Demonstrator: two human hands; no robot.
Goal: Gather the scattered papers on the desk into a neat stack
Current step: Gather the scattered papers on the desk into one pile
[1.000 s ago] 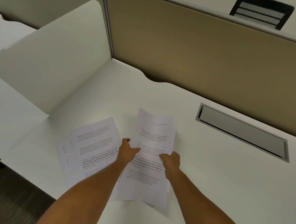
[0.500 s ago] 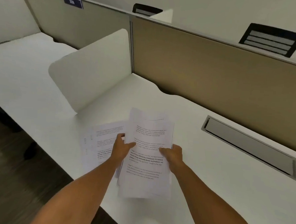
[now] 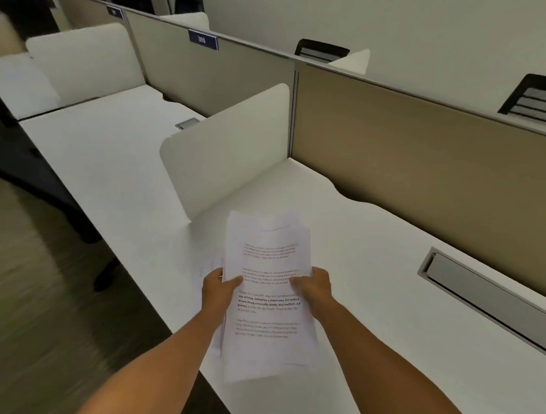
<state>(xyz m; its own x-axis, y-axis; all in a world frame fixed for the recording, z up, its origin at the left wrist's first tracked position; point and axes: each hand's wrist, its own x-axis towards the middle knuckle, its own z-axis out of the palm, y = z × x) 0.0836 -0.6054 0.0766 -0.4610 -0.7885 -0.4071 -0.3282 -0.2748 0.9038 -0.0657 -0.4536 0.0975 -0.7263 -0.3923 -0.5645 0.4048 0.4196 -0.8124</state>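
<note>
Left hand (image 3: 221, 288) grips the left edge of a sheaf of papers (image 3: 268, 298), thumb laid over the printed face, fingers hidden beneath. Right hand (image 3: 313, 286) grips the right edge the same way, thumb on top. Sheaf held between both hands, long side running away from the person, printed side up, its near end hanging past the counter's front edge. Top edges uneven: several sheet corners show stepped behind one another at the far end, and a sliver of another sheet juts out at the lower left side.

One more sheet (image 3: 210, 267) lies flat on the counter (image 3: 372, 275) just left of the sheaf, mostly covered by the left hand and the held pages; faint print only, blurred.

Edges: front edge of the counter runs diagonally under both forearms. A white rounded divider (image 3: 227, 150) stands upright on the left, close beyond the far end of the sheaf. A tan partition (image 3: 426, 158) closes the back. Open white surface to the right of the hands and toward the back.

Containers: a grey recessed cable tray (image 3: 482, 287) set in the counter to the right, well apart from the papers; its lid is tilted and the contents cannot be made out.

Past the divider, a neighbouring desk (image 3: 110, 154). Floor (image 3: 39, 289) at lower left, blurred.
</note>
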